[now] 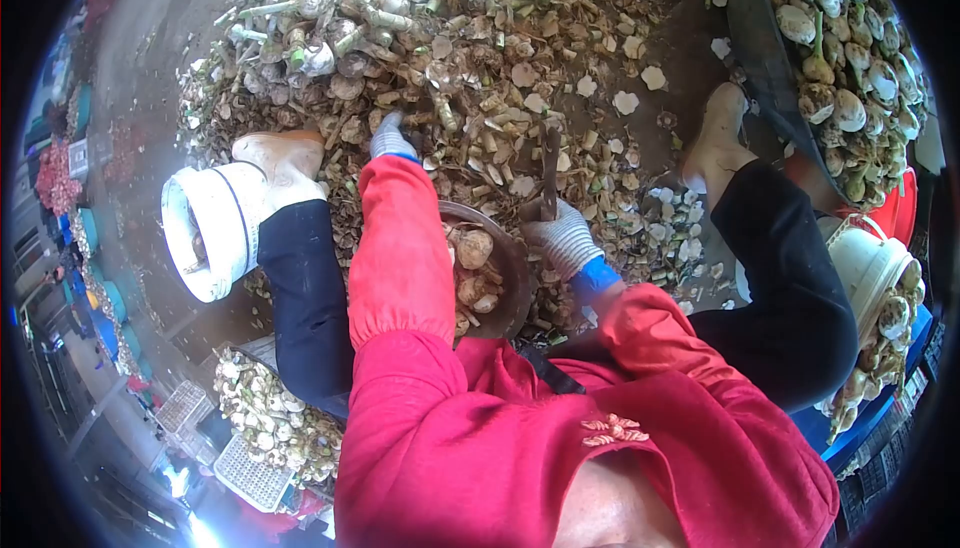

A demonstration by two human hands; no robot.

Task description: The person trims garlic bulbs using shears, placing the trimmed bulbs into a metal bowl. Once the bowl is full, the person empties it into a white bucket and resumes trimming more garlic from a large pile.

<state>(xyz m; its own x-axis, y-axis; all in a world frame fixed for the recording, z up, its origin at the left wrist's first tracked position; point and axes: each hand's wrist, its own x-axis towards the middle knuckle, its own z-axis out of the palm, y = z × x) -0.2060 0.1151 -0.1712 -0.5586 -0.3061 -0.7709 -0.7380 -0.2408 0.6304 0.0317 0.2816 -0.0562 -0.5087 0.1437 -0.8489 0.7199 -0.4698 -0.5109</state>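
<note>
My right hand (560, 238), in a grey-and-white knit glove, is closed around a narrow, brown, rusty-looking knife (551, 173) that points away from me. My left hand (390, 138), gloved too, reaches to the near edge of a heap of garlic bulbs with stalks (310, 23); its fingers are mostly hidden among the pieces. Between my forearms a dark round basin (520, 293) holds several garlic bulbs (475, 248), partly covered by my left sleeve. Cut stalks and root trimmings (590, 98) lie thickly around both hands.
A white bucket (205, 233) stands beside my left boot (285, 163). At right, a dark container (770, 58) full of garlic rises past my other boot (715, 133), near a white bucket (865, 268) and red tub (900, 210). More garlic (270, 408) and a white crate (250, 473) sit lower left.
</note>
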